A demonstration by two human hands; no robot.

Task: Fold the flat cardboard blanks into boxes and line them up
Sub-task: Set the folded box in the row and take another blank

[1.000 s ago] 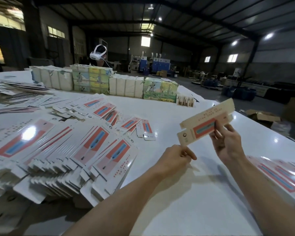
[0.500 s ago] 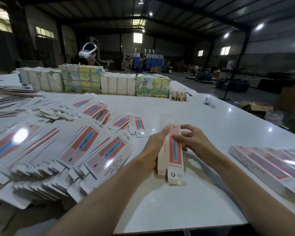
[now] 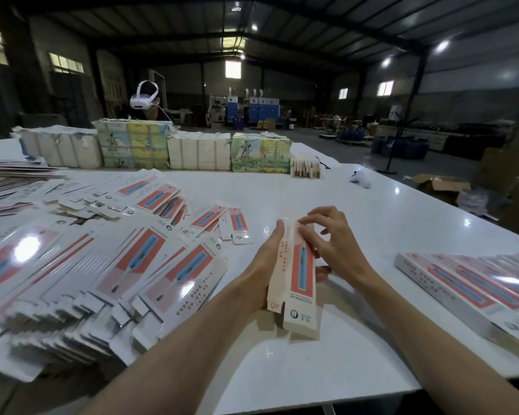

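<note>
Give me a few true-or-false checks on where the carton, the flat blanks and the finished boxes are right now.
1. The left grip and the right grip both hold the same carton. True.
2. The pile of flat blanks lies to the right of the carton. False: it lies to the left of it.
3. Folded boxes lie in a row on the right side of the table. True.
4. The wrapped bundles stand along the table's near edge. False: they stand along the far edge, beyond the blanks.
</note>
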